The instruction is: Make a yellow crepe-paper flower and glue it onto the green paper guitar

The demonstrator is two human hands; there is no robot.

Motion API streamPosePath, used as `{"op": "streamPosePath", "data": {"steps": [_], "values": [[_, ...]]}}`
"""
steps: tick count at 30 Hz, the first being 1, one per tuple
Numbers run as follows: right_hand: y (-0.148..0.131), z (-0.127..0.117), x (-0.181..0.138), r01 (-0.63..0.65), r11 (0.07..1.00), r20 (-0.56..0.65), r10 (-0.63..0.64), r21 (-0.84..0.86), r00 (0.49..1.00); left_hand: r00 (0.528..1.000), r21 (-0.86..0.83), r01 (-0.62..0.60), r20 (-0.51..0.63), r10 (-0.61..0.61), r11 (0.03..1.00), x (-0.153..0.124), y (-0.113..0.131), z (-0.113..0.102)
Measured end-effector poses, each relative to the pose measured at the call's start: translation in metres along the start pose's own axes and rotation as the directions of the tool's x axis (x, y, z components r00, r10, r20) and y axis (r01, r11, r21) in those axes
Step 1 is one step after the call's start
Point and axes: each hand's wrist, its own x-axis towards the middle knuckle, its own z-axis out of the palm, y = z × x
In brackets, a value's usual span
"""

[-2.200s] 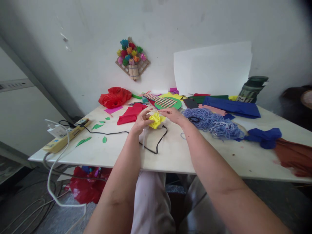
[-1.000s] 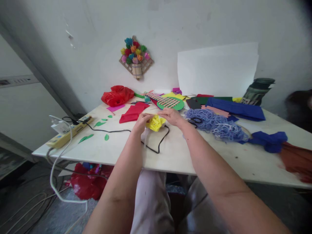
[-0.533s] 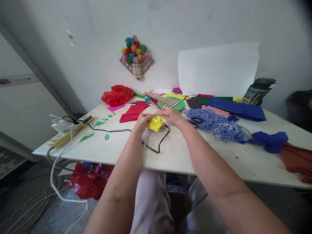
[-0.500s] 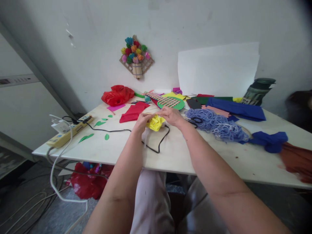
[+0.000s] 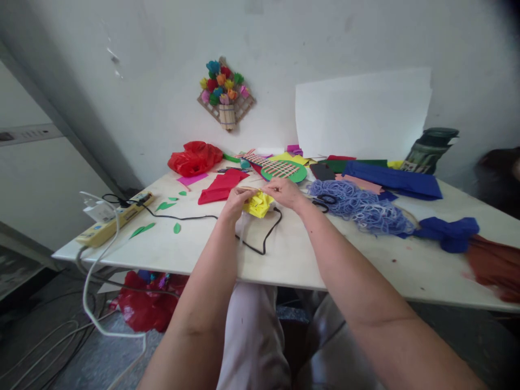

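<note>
A crumpled yellow crepe-paper piece (image 5: 259, 206) sits low between my two hands, above the front middle of the white table (image 5: 195, 249). My left hand (image 5: 234, 205) is closed at its left edge, with a thin tan edge of something showing at the fingertips. On the upper right side my right hand (image 5: 285, 193) pinches with bent fingers; what lies in that pinch is too small to make out. Below the yellow paper hangs a pale translucent strip (image 5: 242, 227), and a black cord (image 5: 266, 244) loops close by.
Blue yarn (image 5: 357, 206) and black-handled scissors (image 5: 325, 200) lie to the right. Behind my hands are red crepe paper (image 5: 221, 187) and a green disc with woven strips (image 5: 298, 172). Green paper leaves (image 5: 142, 230) and a power strip (image 5: 97, 234) are left. A dark bottle (image 5: 430, 151) leans back right.
My right hand's fingers have curled in a little from a flatter, stretched position. The left hand and the yellow paper stay nearly in place; the whole view has shifted slightly.
</note>
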Motion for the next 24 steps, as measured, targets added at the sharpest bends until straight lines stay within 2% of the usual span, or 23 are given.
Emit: {"op": "streamPosePath", "data": {"steps": [4, 14, 24], "values": [[-0.0007, 0.0012, 0.0005, -0.03, 0.999, -0.003, 0.03, 0.016, 1.0, 0.999, 0.04, -0.04, 0.021, 0.039, 0.998, 0.0003, 0.0005, -0.0003], [-0.0037, 0.0003, 0.0013, -0.006, 1.0, 0.0, 0.006, 0.01, 1.0, 0.997, 0.069, -0.046, 0.069, 0.041, 0.997, -0.0001, 0.0002, -0.0016], [-0.0021, 0.0035, 0.0047, -0.091, 0.981, -0.034, 0.098, 0.173, 0.995, 0.998, 0.028, -0.005, 0.058, 0.003, 1.0, 0.0015, -0.0013, -0.0014]]}}
